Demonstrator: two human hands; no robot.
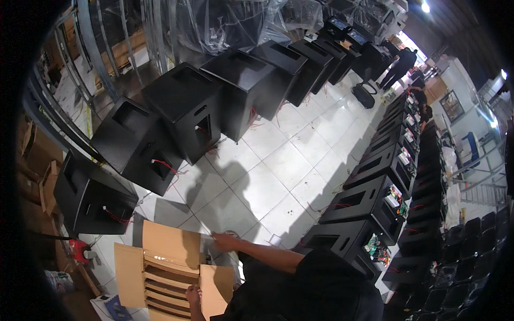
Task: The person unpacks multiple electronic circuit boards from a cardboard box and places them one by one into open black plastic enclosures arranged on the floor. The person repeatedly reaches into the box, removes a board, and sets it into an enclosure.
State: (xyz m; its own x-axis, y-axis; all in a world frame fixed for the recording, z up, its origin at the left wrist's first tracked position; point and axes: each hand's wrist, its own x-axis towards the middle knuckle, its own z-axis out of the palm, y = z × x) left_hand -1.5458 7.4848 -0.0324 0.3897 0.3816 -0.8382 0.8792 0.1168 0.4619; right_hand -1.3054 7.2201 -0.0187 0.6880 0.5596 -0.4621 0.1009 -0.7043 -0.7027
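Observation:
An opened cardboard box [171,243] stands at the lower left, its flaps folded outward. Several cardboard dividers [166,286] run across its inside. My left hand [194,296] is at the box's right side, fingers curled at the inner edge of the right flap [217,289]. Above that flap, past the box's upper right corner, my right hand [227,242] is held out with its fingers drawn together. Whatever may be between its fingertips is too small to make out.
Several black cabinets [184,99] with red wires curve along the left and far side. More black cabinets [353,203] with circuit boards [377,249] line the right. A red power tool [79,250] lies left of the box. Metal racks [96,48] stand behind; a person [401,67] is far off.

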